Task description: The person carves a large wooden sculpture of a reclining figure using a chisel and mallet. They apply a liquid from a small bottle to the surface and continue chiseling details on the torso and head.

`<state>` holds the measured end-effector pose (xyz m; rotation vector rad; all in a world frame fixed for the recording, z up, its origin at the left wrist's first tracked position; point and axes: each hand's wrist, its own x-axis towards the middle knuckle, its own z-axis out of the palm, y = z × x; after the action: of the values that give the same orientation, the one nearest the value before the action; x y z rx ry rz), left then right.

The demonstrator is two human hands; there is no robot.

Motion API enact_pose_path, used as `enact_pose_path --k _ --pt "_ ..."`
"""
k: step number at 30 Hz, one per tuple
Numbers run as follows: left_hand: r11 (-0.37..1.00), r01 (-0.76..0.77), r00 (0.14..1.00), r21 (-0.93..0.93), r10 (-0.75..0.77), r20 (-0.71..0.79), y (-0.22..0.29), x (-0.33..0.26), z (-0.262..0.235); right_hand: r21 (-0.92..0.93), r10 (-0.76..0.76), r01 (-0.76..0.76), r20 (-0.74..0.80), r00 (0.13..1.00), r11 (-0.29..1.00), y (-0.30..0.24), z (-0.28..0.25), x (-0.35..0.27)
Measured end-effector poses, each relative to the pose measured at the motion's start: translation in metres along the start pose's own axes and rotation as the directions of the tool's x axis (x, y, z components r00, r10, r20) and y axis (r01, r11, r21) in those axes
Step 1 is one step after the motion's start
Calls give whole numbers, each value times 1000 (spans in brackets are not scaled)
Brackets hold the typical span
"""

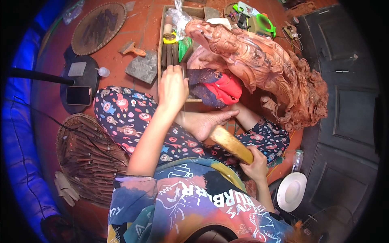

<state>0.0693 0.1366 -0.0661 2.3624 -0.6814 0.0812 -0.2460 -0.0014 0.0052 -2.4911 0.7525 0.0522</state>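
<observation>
My left hand (173,87) is over the left side of a long wooden box (160,38), its fingers bent down at the ends of several dark bars (172,54). A thin, straight metal-looking shaft (184,108) shows beside its wrist; the fingertips are hidden, so what they grip cannot be made out. My right hand (256,166) is closed around the near end of a pale wooden mallet (231,143), which slants across my lap toward my bare foot (206,123). A large carved reddish wooden sculpture (259,60) lies right of the box, next to red and dark-blue cloth (225,89).
A stone slab (142,67) and a brush (132,49) lie left of the box. Further left are a phone (78,96) on a black stand base, a round basket (99,28), and a basket of wooden sticks (87,162). Dark panelled doors (344,105) stand right.
</observation>
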Motion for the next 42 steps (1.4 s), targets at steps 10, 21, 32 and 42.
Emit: enact_pose_path --k 10,21,32,42 --pt "947 86 996 308 -83 -24 13 8 43 -93 58 -96 -344 937 991 -23 -59 -60" --pt "936 226 960 268 -260 99 12 37 55 -499 -444 215 -402 801 840 -97 -144 -49" --pt "978 207 960 -39 -195 200 -8 26 38 -749 -742 484 -15 670 452 -120 -251 26" --pt "829 -95 719 -552 440 537 97 0 -62 -596 -838 669 -12 546 445 -48 -220 135"
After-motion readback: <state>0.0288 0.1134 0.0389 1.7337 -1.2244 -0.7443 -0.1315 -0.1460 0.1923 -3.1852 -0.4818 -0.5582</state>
